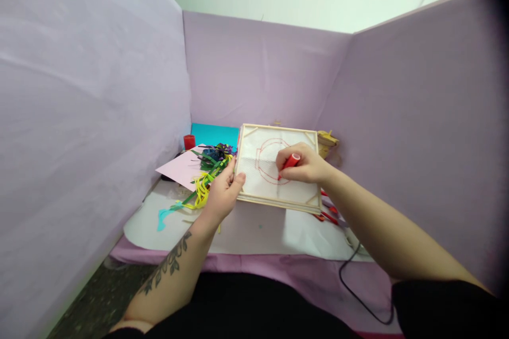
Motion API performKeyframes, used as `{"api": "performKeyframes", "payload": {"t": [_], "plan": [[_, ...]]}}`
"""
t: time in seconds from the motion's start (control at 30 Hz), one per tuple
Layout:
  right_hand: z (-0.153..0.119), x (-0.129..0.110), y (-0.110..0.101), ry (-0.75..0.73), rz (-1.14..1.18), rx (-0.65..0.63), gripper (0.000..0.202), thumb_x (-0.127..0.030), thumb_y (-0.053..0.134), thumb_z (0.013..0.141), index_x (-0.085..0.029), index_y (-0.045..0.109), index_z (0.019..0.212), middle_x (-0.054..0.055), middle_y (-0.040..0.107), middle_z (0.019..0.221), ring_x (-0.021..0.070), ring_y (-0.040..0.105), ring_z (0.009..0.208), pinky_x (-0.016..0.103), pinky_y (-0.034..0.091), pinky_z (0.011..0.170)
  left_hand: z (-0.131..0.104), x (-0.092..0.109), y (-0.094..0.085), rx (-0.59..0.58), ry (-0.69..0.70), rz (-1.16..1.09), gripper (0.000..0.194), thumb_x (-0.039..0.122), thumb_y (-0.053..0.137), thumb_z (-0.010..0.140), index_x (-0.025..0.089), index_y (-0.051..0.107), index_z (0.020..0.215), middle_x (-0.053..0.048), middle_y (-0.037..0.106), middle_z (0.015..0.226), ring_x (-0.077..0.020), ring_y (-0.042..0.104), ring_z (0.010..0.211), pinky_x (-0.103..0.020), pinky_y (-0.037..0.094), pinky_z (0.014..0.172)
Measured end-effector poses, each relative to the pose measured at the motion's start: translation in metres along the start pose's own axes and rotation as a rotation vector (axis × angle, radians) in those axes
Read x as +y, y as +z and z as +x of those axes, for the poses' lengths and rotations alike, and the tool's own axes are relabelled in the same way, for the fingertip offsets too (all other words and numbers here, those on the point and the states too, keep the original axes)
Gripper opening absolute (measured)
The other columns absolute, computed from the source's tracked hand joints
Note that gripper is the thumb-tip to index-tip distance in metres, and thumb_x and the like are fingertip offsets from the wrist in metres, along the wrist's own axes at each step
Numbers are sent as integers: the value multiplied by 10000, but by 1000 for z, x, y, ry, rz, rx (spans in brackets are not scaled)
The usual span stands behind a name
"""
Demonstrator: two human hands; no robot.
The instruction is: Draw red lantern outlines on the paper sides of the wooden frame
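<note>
A square wooden frame (250, 189) with a white sheet stretched inside it is tilted up toward me above the table. My left hand (227, 189) grips its left edge, thumb on the front face. In my right hand (304, 163) is a red marker (293, 160), its tip down on the white sheet. Red round outlines (271, 142) are drawn on the sheet, with a small bracket-like shape at their left side. My right hand covers part of the drawing's right side.
Left of the frame lie coloured paper strips (202, 190), a pink sheet (181, 168), a turquoise sheet (217, 132) and a red cylindrical object (190, 141). Red-handled tools (329, 216) lie at the right, near a dark cable (345, 280). Lilac panels (262, 69) enclose the white-covered table (159, 228).
</note>
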State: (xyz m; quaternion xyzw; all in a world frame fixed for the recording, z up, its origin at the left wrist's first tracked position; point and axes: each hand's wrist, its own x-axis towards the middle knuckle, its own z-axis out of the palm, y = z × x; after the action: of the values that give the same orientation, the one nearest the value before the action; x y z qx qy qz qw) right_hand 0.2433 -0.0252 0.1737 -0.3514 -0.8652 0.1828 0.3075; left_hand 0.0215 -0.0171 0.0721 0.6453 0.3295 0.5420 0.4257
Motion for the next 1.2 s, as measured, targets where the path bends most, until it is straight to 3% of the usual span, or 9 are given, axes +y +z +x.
{"api": "performKeyframes", "payload": {"t": [0.33, 0.53, 1.2], "plan": [[0, 0, 0, 0, 4, 6, 62, -162, 572, 636, -152, 573, 575, -28, 522, 515, 86, 451, 501, 204, 344, 488, 0, -1, 1, 22, 7, 1, 704, 458, 557, 872, 122, 362, 1459, -69, 702, 989, -187, 627, 877, -280, 500, 790], [0, 0, 1, -23, -20, -7, 62, -152, 567, 645, -146, 587, 587, -25, 529, 526, 81, 451, 508, 200, 346, 498, 0, 0, 1, 4, -4, -8, 720, 449, 547, 885, 112, 315, 1477, -78, 686, 1042, -189, 612, 909, -282, 489, 796], [0, 2, 1, -3, -13, -2, 54, -172, 588, 659, -148, 601, 612, -23, 541, 538, 88, 469, 520, 206, 356, 508, 0, 1, 1, 7, -2, -14, 725, 452, 557, 876, 106, 329, 1472, -66, 697, 928, -192, 617, 854, -286, 499, 766]]}}
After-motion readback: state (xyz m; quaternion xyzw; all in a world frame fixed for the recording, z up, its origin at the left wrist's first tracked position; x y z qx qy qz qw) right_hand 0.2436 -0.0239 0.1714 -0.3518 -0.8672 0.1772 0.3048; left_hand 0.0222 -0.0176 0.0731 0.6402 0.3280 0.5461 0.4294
